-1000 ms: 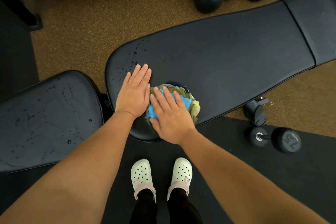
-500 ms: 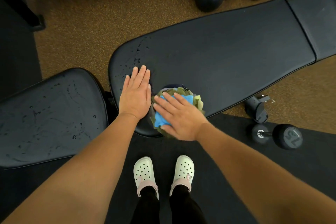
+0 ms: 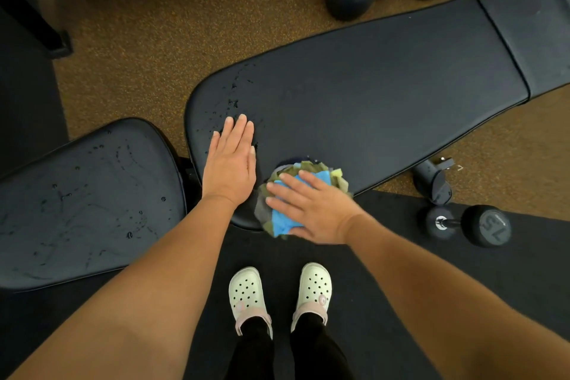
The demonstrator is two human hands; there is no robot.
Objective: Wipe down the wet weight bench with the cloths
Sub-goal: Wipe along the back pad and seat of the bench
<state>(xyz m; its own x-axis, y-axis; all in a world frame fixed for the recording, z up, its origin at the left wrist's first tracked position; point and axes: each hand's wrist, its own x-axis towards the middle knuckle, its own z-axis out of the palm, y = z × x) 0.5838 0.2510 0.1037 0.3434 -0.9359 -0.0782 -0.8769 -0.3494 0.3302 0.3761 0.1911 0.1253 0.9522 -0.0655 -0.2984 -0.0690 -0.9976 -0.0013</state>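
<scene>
Presently in hand: wiping the near corner of the back pad (image 3: 370, 95), close to its rounded end.
Right hand (image 3: 314, 210): flat and spread wide, fingers straight and pointing left, pressing down on the cloths (image 3: 281, 220); it grips nothing.
Left hand (image 3: 229, 170): flat on bare vinyl, fingers straight and together, pointing away from the person; it braces just beside the cloths and holds nothing.
Cloths: a bunched wad of blue, olive and yellow pieces, sitting on the near edge of the back pad and hanging slightly over it.
Bench axis: the back pad's long axis runs from lower left to upper right in the head view, rounded end toward the person, the far end meeting a seam at the right.
Seat pad (image 3: 86, 200): a separate cushion to the left, across a narrow gap from the rounded end.
Wet areas: droplets (image 3: 233, 95) cluster just beyond the left fingertips, and more are scattered across the seat pad.
Progress, as a judgement: the long right stretch of the back pad looks matte and dry; the rounded end and the seat appear undone.
Next move calls for: sliding the wad left and away into the droplets, which likely means lifting the left hand clear, then crossing to the seat pad.
</scene>
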